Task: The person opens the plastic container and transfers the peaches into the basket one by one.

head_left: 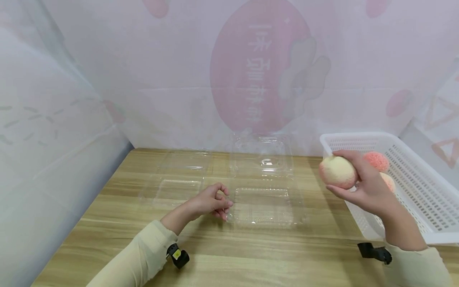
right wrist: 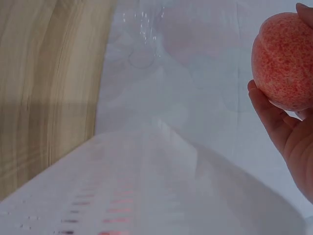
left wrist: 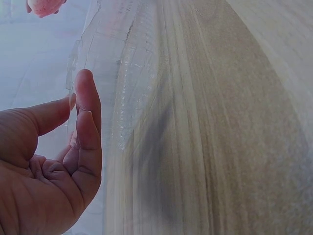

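Note:
My left hand [head_left: 211, 201] pinches the left rim of an opened clear plastic clamshell box [head_left: 263, 205] between thumb and fingers. In the left wrist view the thumb and fingers [left wrist: 88, 117] close on the thin edge of that box. The box's lid [head_left: 261, 155] lies folded back toward the wall. My right hand [head_left: 365, 187] grips a peach [head_left: 338, 172], pale yellow with a pink blush, raised by the near left side of a white basket. In the right wrist view the same peach [right wrist: 283, 61] shows its red speckled side, with fingers around it.
The white perforated basket [head_left: 423, 167] stands at the right, holding a pink-red peach [head_left: 376, 161] and a paler peach [head_left: 388, 181]. A second opened clear clamshell box [head_left: 179, 191] lies at the left on the wooden table [head_left: 229, 259]. A printed cloth [head_left: 172, 99] hangs behind.

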`<state>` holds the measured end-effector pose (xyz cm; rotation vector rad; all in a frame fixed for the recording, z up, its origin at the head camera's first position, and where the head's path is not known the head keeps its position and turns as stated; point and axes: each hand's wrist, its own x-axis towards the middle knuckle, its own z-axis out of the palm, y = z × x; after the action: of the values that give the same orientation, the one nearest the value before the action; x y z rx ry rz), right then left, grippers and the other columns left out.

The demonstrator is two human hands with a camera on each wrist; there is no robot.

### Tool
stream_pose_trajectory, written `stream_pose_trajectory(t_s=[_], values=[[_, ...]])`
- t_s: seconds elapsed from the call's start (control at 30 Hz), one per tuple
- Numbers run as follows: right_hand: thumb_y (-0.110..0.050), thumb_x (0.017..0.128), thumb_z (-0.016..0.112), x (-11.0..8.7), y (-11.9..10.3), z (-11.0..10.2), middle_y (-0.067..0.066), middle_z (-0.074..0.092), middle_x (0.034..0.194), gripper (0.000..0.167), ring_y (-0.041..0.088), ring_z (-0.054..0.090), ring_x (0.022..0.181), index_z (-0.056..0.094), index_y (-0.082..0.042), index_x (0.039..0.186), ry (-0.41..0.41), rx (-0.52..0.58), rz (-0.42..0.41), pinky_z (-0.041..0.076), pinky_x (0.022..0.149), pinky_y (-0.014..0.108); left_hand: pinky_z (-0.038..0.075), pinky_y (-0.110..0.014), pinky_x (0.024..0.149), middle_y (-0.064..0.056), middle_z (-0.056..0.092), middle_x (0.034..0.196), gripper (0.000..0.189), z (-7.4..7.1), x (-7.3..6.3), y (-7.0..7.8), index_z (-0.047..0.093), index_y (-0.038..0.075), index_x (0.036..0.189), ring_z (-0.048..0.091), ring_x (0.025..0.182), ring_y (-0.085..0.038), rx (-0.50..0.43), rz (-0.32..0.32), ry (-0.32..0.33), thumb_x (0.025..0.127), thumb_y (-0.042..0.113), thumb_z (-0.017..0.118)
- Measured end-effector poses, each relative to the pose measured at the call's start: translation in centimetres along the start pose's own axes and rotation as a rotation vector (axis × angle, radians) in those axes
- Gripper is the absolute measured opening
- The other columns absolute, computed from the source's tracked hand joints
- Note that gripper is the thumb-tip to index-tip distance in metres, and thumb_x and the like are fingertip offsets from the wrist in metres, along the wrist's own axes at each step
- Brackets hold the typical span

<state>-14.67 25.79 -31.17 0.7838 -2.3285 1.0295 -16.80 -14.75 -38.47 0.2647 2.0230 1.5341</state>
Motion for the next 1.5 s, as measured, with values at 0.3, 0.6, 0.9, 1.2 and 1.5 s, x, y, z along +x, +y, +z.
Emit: stream_pose_trajectory(t_s=[0.3,0.6,0.9,1.2,1.5], values=[[0.018,0.060,0.083,-1.9,2.0,-3.1,-0.020,0.051,0.120,0.084,-0.001,0.051,0.089,0.051,-0.002,0.135,0.075,-0.014,0.224,0.049,0.057,0.009,0.049,-0.023,0.055,-0.006,0.062,0.072,0.033,0.1,0.0,0.0,0.037,-0.005,0.119,0.066,0.057,-0.013,0.000,-0.003,-0.001,0.098,0.006,0.060],[0.013,0.063,0.084,-3.9,4.1,-4.6,-0.030,0.050,0.119,0.086,-0.006,0.049,0.088,0.050,-0.006,0.139,0.105,-0.074,0.288,0.042,0.065,0.003,0.049,-0.024,0.055,-0.007,0.062,0.072,0.034,-0.1,-0.1,-0.1,0.037,-0.005,0.119,0.065,0.057,-0.012,0.006,-0.003,0.003,0.098,0.007,0.061],[0.001,0.071,0.086,-5.4,6.2,-5.2,-0.031,0.045,0.115,0.078,-0.009,0.045,0.090,0.052,-0.014,0.139,0.045,-0.111,0.378,0.040,0.066,0.004,0.052,-0.025,0.056,-0.006,0.062,0.073,0.036,-0.2,-0.2,-0.3,0.037,-0.004,0.120,0.066,0.058,-0.013,0.008,-0.013,0.003,0.098,0.008,0.062],[-0.006,0.075,0.085,-6.6,7.4,-5.9,-0.029,0.049,0.107,0.069,-0.009,0.050,0.082,0.051,-0.012,0.134,-0.077,-0.101,0.416,0.045,0.060,0.013,0.052,-0.025,0.056,-0.008,0.062,0.075,0.036,-0.3,-0.2,-0.3,0.037,-0.004,0.120,0.066,0.058,-0.013,0.011,-0.013,0.002,0.098,0.008,0.062],[-0.001,0.077,0.082,-7.9,9.2,-6.8,-0.034,0.041,0.118,0.067,-0.013,0.047,0.090,0.049,-0.009,0.135,-0.185,-0.077,0.418,0.044,0.064,0.014,0.052,-0.025,0.058,-0.007,0.062,0.075,0.036,-0.5,-0.1,-0.3,0.037,-0.004,0.121,0.066,0.059,-0.013,0.016,-0.023,0.002,0.098,0.008,0.061]])
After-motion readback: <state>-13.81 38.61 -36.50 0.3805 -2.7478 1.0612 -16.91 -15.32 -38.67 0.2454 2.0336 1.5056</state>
